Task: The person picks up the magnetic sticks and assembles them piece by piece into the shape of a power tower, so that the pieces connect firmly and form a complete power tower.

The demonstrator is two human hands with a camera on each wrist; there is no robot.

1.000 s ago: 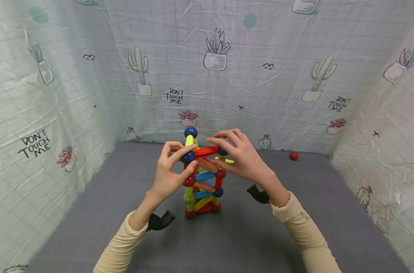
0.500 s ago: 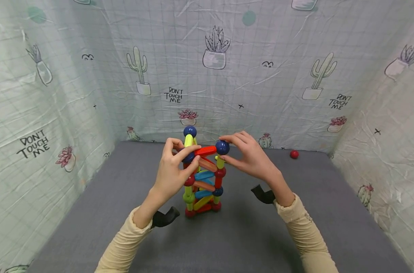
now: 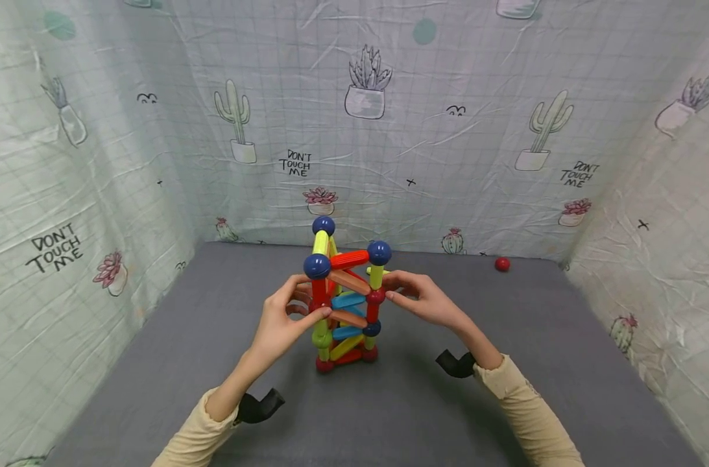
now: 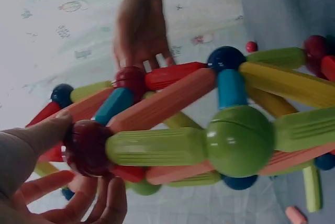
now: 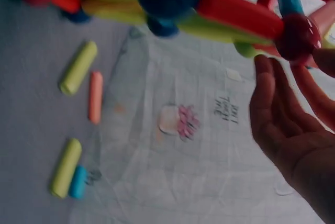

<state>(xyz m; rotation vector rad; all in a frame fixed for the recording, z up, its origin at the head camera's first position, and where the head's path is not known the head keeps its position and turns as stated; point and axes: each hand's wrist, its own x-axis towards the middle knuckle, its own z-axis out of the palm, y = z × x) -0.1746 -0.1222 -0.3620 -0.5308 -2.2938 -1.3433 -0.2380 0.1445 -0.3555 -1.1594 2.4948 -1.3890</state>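
A tower (image 3: 348,318) of magnetic rods and balls stands upright on the grey table. Blue balls (image 3: 379,253) cap its top corners, joined by red and yellow-green rods. At its left side my left hand (image 3: 281,318) holds a dark red ball (image 4: 89,148), thumb on the near side and fingers curled behind. Across from it, my right hand (image 3: 424,298) pinches another dark red ball (image 5: 298,38) on the right column, one level below the top. Orange, blue and yellow slanting rods brace the lower levels.
A loose red ball (image 3: 503,264) lies at the table's back right. Behind the tower, yellow-green rods (image 5: 78,68), an orange rod (image 5: 95,97) and a blue rod (image 5: 78,182) lie on the table. Printed curtains (image 3: 447,175) enclose the back and sides.
Both hands have moved down from the blue top balls to the dark red balls one level lower. Earlier, the right hand drew back from the top and touched the blue corner ball. The tower stays standing.
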